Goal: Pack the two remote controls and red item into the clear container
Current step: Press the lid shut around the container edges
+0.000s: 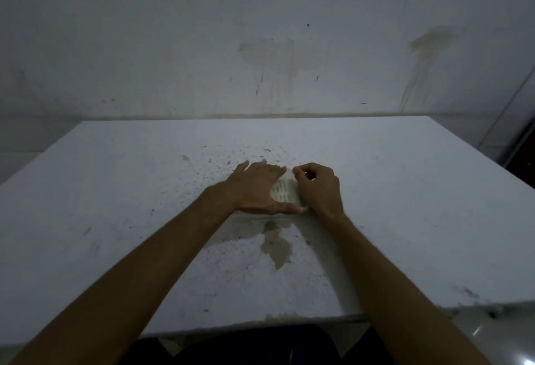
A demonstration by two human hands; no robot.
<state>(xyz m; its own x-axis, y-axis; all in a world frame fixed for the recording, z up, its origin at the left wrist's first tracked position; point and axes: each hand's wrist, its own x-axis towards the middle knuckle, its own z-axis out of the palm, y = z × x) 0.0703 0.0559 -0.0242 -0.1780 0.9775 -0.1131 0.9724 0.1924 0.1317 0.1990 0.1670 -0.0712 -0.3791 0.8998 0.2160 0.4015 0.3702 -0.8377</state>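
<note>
Clear container (285,192) sits mid-table (405,205), just beyond a brownish stain (276,244), with rows of remote buttons showing through its top between both hands. Left hand (254,191) lies flat, fingers spread, pressing on the container's left side; right hand (318,188) is curled at its right edge, fingertips pinching the far corner. Red item barely discernible, too dim.

Both hands (285,188) crowd the container (285,194); table (115,191) around lies open.
</note>
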